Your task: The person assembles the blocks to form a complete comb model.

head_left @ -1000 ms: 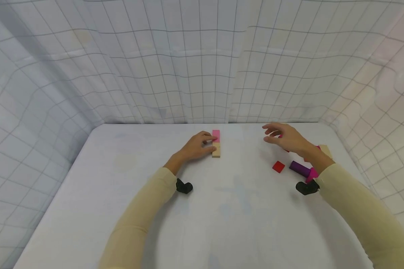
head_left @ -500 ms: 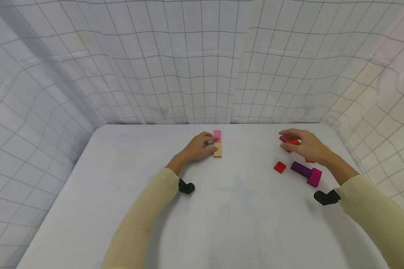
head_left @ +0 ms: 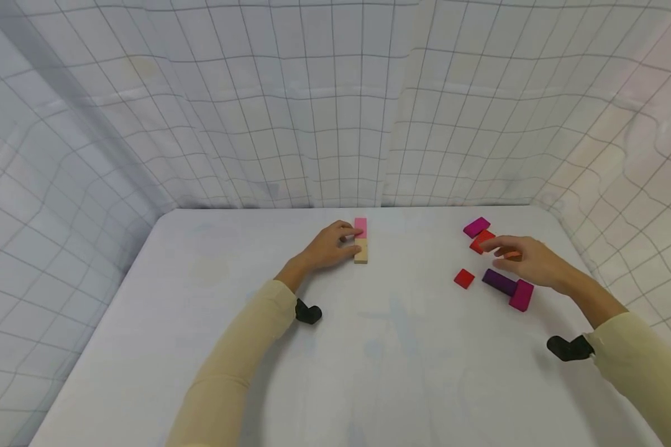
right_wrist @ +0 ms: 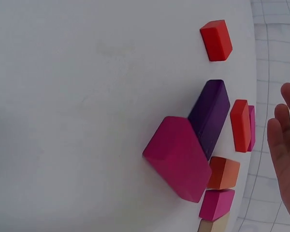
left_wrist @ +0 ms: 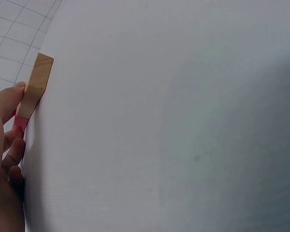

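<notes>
Left hand: the left hand, centre of the head view, has fingertips against two blocks set end to end; they touch and steady rather than wrap round.
Short row: a pink rectangular block above a pale tan wooden block, touching, near the white table's far edge.
Right hand: the right hand, right of centre, has loosely spread fingers and holds nothing.
Loose blocks: right of the frame, a flat red block beside a magenta block; lower, a small red block apart, and a dark purple long block meeting a chunky magenta block.
Under the fingers: an orange block, partly covered in the head view.
Step in hand: seemingly, holding the row in line while selecting a loose block.
Next move: probably calls for lowering the right fingertips around one block without nudging its neighbours.
</notes>
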Motion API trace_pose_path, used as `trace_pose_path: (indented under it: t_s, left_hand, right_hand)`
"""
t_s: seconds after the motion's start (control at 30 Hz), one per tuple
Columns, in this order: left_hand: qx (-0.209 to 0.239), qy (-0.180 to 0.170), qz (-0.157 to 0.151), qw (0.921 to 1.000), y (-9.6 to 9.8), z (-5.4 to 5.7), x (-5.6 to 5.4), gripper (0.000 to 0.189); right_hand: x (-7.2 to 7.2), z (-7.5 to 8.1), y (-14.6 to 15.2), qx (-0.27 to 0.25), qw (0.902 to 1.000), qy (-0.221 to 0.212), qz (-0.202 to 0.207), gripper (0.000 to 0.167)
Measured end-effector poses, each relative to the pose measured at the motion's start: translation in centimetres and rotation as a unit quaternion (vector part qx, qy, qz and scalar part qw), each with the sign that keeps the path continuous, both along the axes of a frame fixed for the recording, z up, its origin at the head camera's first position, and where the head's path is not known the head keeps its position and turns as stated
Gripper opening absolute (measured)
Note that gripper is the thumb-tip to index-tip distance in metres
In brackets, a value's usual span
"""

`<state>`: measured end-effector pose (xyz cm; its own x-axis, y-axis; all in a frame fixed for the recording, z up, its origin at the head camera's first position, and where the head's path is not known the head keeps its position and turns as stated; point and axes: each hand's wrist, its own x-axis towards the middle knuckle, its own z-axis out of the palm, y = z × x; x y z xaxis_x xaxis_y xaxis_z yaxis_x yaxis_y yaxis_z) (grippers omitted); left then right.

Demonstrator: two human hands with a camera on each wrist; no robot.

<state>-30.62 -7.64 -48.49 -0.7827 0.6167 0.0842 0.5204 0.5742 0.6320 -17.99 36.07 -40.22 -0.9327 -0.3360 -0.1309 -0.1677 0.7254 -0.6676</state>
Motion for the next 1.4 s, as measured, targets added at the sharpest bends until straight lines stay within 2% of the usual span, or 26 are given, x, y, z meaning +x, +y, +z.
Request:
trace_pose_path:
  t_s: [0.23,0.43,0.6,0.73,0.9,1.0,1.13,1.2,1.33,1.4]
  left_hand:
    - [0.019,0.002,0.004,0.9998,-0.5,0.0,0.3,0.048]
    - [0.015,0.001,0.002,0.9999,-0.3,0.0,0.5,0.049]
    - [0.010,-0.004,0.003,0.9999,-0.3,0.1,0.6,0.049]
    - [0.008,0.001,-0.001,1.0000,-0.3,0.1,0.7,0.049]
    - [0.005,0.004,-0.003,1.0000,-0.4,0.1,0.7,0.047]
    - [0.005,0.006,0.003,1.0000,-0.4,0.0,0.7,0.047]
    - [0.004,0.009,0.000,1.0000,0.0,-0.2,0.7,0.047]
    - [0.002,0.011,0.001,0.9999,0.2,-0.3,0.7,0.047]
    - [0.002,0.015,0.003,0.9999,0.1,-0.2,0.4,0.047]
    - [0.005,0.008,0.006,0.9999,0.1,-0.2,0.2,0.048]
  right_hand:
    - [0.2,-1.1,1.3,0.007,0.9985,-0.049,0.023,0.037]
    - [0.4,-2.3,2.1,0.002,0.9944,-0.096,0.044,0.040]
    - [0.2,-3.2,2.0,0.017,0.9959,-0.076,0.047,0.043]
    - [-0.2,-3.2,1.8,0.040,0.9971,-0.050,0.041,0.050]
    - [-0.2,-2.8,1.8,0.027,0.9946,-0.085,0.053,0.063]
    - [-0.1,-2.8,1.8,0.022,0.9933,-0.097,0.058,0.064]
    - [0.3,-3.0,2.0,0.035,0.9954,-0.076,0.047,0.064]
    - [0.2,-2.8,1.9,0.052,0.9967,-0.046,0.042,0.064]
    - [-0.4,-1.9,0.9,0.082,0.9963,0.005,0.025,0.063]
    - [-0.8,-1.4,0.1,0.087,0.9959,0.015,0.023,0.063]
